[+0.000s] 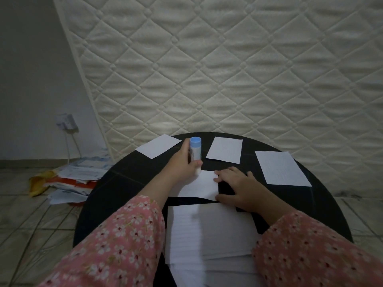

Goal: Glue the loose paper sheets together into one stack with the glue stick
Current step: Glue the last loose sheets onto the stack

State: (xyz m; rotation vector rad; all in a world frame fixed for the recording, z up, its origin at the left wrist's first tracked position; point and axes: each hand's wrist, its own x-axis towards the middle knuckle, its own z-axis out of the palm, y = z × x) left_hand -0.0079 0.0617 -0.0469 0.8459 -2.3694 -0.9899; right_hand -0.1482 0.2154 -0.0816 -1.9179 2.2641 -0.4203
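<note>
Blue-ended glue stick [195, 151] gripped upright in left hand [182, 164] — right hand [240, 187] flat, pressing paper sheet [199, 186].

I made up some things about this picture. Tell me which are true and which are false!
1. The left hand holds the glue stick. True.
2. The glue stick's end is red. False: it is blue.
3. The right hand rests on the paper sheet being glued. True.
4. The table is white. False: it is black.
5. Three separate sheets lie along the table's far side. True.
</note>
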